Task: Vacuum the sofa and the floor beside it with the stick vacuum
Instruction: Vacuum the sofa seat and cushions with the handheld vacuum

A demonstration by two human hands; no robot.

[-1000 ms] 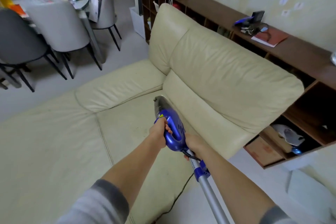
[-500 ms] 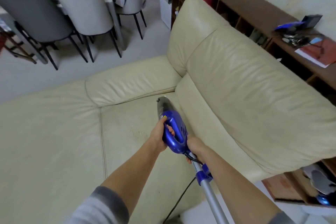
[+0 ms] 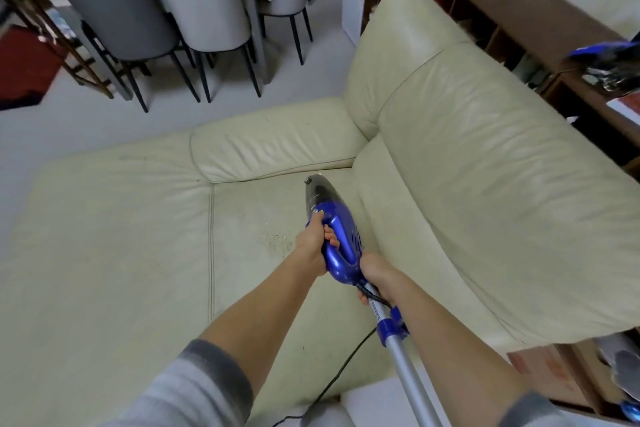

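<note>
Both hands (image 3: 313,246) grip vacuum (image 3: 337,236) (nozzle tip hidden).

both arms reach forward, left hand (image 3: 313,246) and right hand (image 3: 375,274) curled in grips.

Grey sleeves (image 3: 207,388) — softly banded (lighter and darker) — forearms (image 3: 263,308) bare.

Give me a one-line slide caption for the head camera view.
Both hands, left hand and right hand, grip a blue stick vacuum over crumbs on a cream sofa.
</note>
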